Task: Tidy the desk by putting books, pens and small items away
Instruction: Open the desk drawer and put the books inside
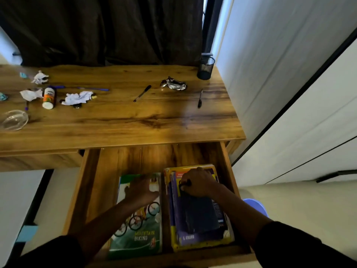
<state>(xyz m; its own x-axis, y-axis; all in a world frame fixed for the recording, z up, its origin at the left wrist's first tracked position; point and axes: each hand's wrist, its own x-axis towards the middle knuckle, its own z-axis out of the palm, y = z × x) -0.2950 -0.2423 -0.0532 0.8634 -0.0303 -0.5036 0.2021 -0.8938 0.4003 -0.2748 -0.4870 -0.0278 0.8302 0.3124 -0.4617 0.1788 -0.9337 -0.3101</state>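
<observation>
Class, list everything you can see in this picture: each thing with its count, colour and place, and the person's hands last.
Desk: one, wood, centre.
Drawer: one, wood, open.
Biking book: one, green, drawer left.
Book stack: one, yellow and purple, drawer right.
Black pens: two, desk right.
Purple pens: at least two, desk left.
Paper wads: three, white, desk left.
Bottle: one, orange-labelled, lying.
Bowl: one, clear, left edge.
Foil: one, silver.
Pen cup: one, black, back right.
Left hand: on biking book.
Right hand: on stack.

dim warm light, glare on desk (193, 117), soft blur, wide-angle edge bending
</observation>
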